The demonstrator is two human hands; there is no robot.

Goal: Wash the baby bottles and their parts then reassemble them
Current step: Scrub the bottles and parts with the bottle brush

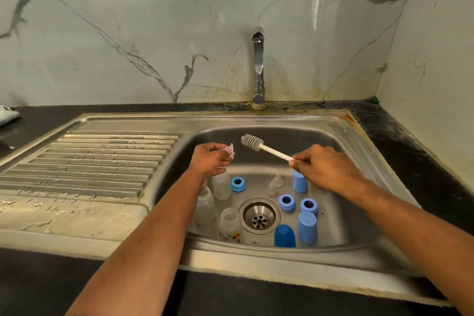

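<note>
You face a marble-veined wall [154, 33] with a chrome tap [258, 69] rising behind the steel sink [359, 136]. Its ribbed drainboard [97, 161] lies to your left, set in a dark countertop [410, 149]. A pale cloth [6, 114] sits at the far left edge.

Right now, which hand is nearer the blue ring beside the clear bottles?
Left. The left hand, pinching a clear teat, hangs just above and left of the blue ring; the right hand, holding the brush, is farther off to the ring's right.

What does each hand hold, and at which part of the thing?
The left hand pinches a clear teat near its base. The right hand grips the bottle brush at the end of its white handle.
</note>
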